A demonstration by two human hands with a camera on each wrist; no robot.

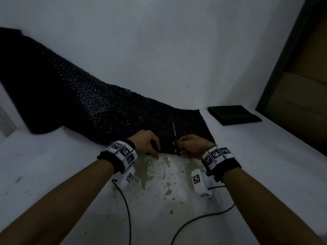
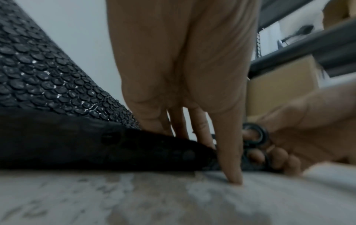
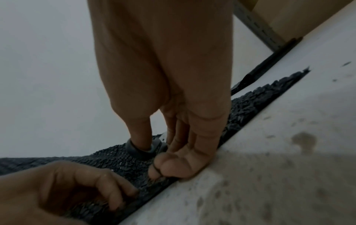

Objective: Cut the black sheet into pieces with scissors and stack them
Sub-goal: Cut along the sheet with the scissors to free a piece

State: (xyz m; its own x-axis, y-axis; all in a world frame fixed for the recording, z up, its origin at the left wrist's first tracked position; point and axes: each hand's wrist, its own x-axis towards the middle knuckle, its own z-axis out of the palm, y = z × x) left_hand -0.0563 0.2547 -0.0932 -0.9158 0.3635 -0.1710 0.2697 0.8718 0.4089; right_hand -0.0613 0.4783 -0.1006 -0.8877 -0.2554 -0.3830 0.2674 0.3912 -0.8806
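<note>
A long black bubble-wrap sheet [image 1: 106, 110] runs from a roll at the far left to the middle of the white table [image 1: 265, 156]. My left hand [image 1: 147, 143] sits on the sheet's near edge with fingers curled onto it; in the left wrist view the thumb [image 2: 231, 167] touches the table just in front of the sheet [image 2: 38, 76]. My right hand [image 1: 192, 146] grips black scissors [image 1: 174, 137] right beside it, blades pointing away over the sheet. The thumb fills one handle loop [image 3: 143, 150]. A flat stack of black pieces [image 1: 233, 114] lies at the back right.
The thick black roll [image 1: 17, 76] leans against the white wall at the left. A dark shelf frame [image 1: 283, 68] with a cardboard box [image 1: 304, 96] borders the table's right side. Two black cables [image 1: 127, 209] trail toward me over a stained patch of table [image 1: 155, 170].
</note>
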